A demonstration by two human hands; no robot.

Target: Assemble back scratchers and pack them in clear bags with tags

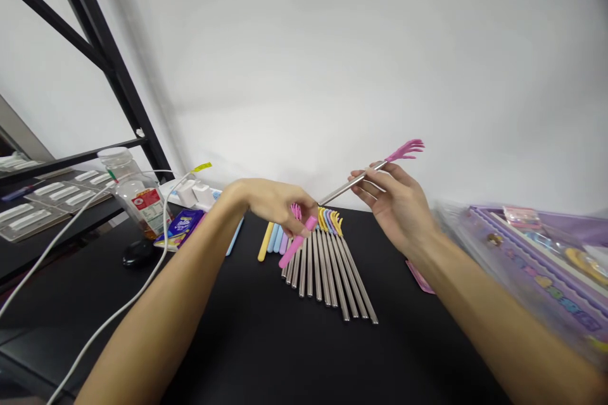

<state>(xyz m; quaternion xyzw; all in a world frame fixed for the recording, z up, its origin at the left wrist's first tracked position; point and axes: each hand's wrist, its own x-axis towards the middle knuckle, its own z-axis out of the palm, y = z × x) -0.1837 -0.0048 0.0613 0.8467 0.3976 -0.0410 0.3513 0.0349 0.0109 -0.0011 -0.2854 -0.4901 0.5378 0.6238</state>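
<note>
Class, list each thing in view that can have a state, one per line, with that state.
Left hand, gripping pink handle
Right hand, holding pink-clawed rod
pink handle, tilted
pink-clawed rod, raised, tilted
Metal rods, lying fanned out
Jar, lid on
Mouse, resting on desk

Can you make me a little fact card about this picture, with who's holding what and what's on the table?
left hand: holds a pink handle
right hand: holds a metal back scratcher with a pink claw end, tilted up
on table: a fanned row of metal back scratcher rods
claw colors in row: yellow, purple and pink seen
beside row, left: yellow, blue and purple handles
far left: clear plastic jar, black mouse, white cable
far right: purple box
table: black
</note>
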